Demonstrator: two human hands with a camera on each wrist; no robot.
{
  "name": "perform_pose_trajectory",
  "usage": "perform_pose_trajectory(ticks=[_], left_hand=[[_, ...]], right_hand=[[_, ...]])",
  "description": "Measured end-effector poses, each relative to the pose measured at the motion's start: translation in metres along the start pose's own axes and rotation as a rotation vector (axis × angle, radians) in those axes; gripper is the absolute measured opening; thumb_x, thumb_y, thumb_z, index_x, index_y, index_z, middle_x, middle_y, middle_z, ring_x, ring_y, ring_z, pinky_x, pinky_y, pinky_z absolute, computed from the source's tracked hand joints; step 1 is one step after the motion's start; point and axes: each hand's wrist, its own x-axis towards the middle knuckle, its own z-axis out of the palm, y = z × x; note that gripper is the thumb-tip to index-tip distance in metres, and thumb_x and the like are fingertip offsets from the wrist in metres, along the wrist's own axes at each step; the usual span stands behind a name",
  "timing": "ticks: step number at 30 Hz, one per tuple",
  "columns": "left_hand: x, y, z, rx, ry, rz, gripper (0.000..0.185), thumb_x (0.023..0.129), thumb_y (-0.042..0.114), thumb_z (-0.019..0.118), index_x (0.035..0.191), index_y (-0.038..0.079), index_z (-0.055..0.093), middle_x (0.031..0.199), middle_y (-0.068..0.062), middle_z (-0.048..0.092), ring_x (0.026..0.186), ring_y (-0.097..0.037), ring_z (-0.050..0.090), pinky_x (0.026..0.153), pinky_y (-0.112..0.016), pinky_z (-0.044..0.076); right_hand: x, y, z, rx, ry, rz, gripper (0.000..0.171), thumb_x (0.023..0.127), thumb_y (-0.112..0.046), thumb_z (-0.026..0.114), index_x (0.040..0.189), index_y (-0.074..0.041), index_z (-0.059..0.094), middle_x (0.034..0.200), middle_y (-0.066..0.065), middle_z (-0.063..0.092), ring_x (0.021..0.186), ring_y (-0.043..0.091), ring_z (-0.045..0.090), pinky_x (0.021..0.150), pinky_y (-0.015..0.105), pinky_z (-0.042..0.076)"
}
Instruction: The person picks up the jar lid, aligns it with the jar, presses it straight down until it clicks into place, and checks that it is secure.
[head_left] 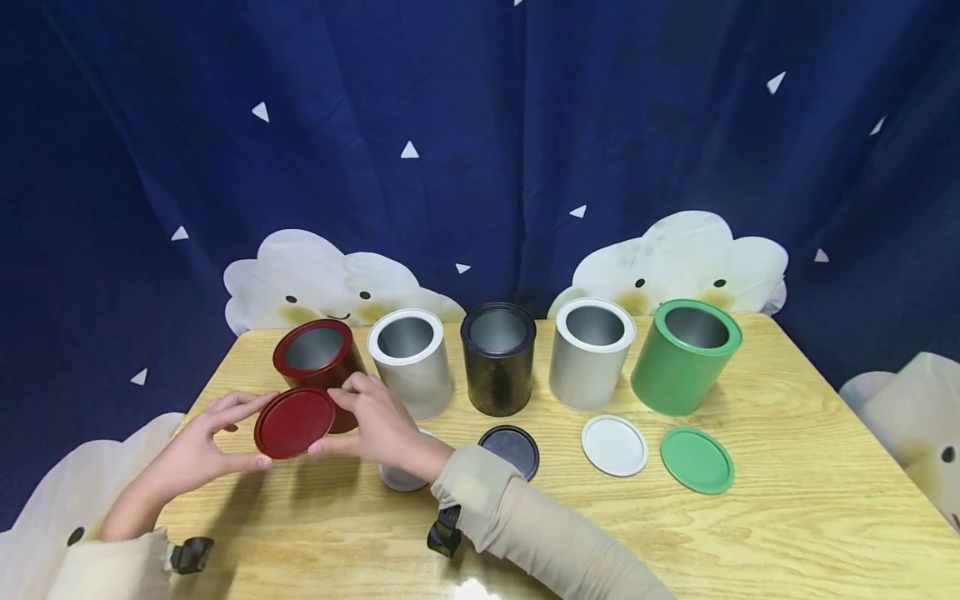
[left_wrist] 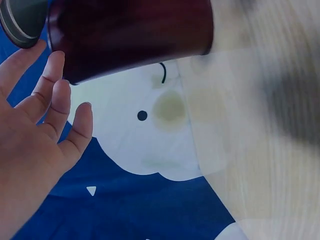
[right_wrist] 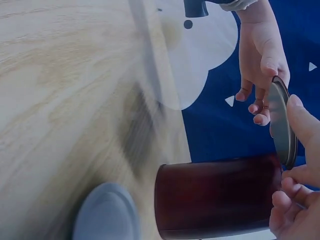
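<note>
A dark red lid is held upright just above the table, in front of the open dark red can. My left hand pinches its left edge between thumb and fingers. My right hand pinches its right edge. The left wrist view shows the left hand under the red can, with the lid's grey underside at the top left. In the right wrist view the lid stands edge-on beside the red can, between the right hand and the left hand.
To the right of the red can stand a white-rimmed silver can, a black can, a second silver can and a green can, all open. In front of them lie grey, black, white and green lids.
</note>
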Motion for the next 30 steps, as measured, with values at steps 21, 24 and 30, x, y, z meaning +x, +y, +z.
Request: perform_pose_trajectory(ticks=[21, 24, 30], left_hand=[[0.027, 0.01, -0.015, -0.016, 0.138, 0.018, 0.062, 0.055, -0.005, 0.082, 0.112, -0.005, 0.058, 0.104, 0.016, 0.052, 0.092, 0.001, 0.042, 0.073, -0.013, 0.033], [0.031, 0.01, -0.015, -0.054, 0.149, 0.025, 0.061, 0.056, -0.008, 0.08, 0.114, -0.005, 0.058, 0.106, 0.015, 0.052, 0.096, 0.001, 0.043, 0.073, -0.014, 0.033], [0.037, 0.003, -0.012, -0.094, 0.169, 0.052, 0.063, 0.058, -0.012, 0.077, 0.117, -0.007, 0.055, 0.11, 0.014, 0.052, 0.101, 0.002, 0.043, 0.074, -0.014, 0.034]], right_hand=[[0.028, 0.004, -0.029, 0.085, -0.003, 0.014, 0.068, 0.069, -0.047, 0.075, 0.122, -0.007, 0.059, 0.096, -0.002, 0.051, 0.085, 0.005, 0.047, 0.072, 0.009, 0.035], [0.033, 0.006, -0.031, 0.08, -0.014, 0.029, 0.069, 0.07, -0.047, 0.074, 0.123, -0.006, 0.057, 0.1, -0.001, 0.052, 0.088, 0.006, 0.048, 0.075, 0.011, 0.036], [0.043, 0.01, -0.034, 0.054, -0.026, 0.049, 0.068, 0.071, -0.048, 0.073, 0.124, -0.008, 0.057, 0.104, 0.0, 0.053, 0.093, 0.009, 0.049, 0.079, 0.015, 0.037]])
